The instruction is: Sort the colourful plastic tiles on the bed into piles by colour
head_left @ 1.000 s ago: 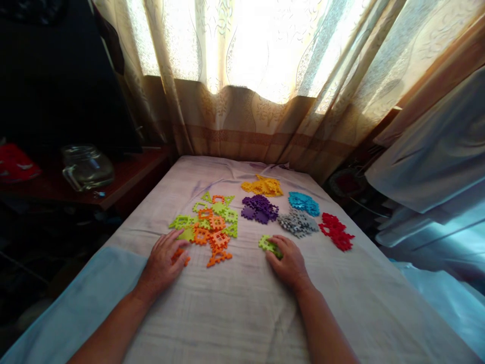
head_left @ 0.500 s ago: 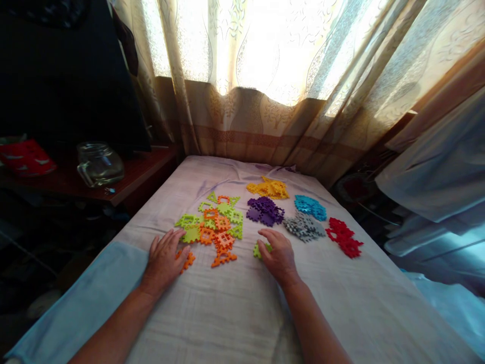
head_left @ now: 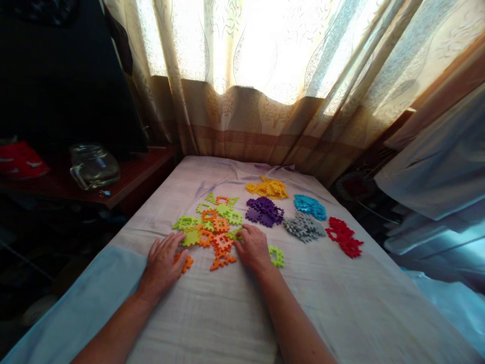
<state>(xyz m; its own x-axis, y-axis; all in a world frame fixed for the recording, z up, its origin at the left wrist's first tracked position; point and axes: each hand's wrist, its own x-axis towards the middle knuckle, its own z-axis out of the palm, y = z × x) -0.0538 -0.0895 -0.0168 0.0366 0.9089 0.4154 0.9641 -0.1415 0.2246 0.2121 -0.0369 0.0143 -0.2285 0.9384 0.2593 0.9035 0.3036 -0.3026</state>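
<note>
A mixed pile of green and orange plastic interlocking tiles lies between my hands, with a green tile (head_left: 190, 236) and an orange tile (head_left: 223, 242) among them. My left hand (head_left: 161, 263) rests at the pile's left side, fingers stretched out, partly covering an orange tile (head_left: 185, 263). At the right edge of the pile, my right hand (head_left: 253, 247) has its thumb and fingers closed on a green triangular tile (head_left: 235, 233), mostly hidden by the fingers. Just right of that wrist lies a green square-framed tile (head_left: 276, 256).
Sorted heaps lie beyond and to the right: yellow tiles (head_left: 268, 188), purple tiles (head_left: 264, 211), blue tiles (head_left: 309, 207), grey tiles (head_left: 304, 227) and red tiles (head_left: 344, 237). A glass jug (head_left: 94, 167) stands on a dark red desk (head_left: 132, 177) at left. Curtains (head_left: 242, 121) hang behind.
My right hand has moved left from the loose green tile to the pile's right edge, leaving that tile uncovered on the sheet. The left hand has barely moved.
</note>
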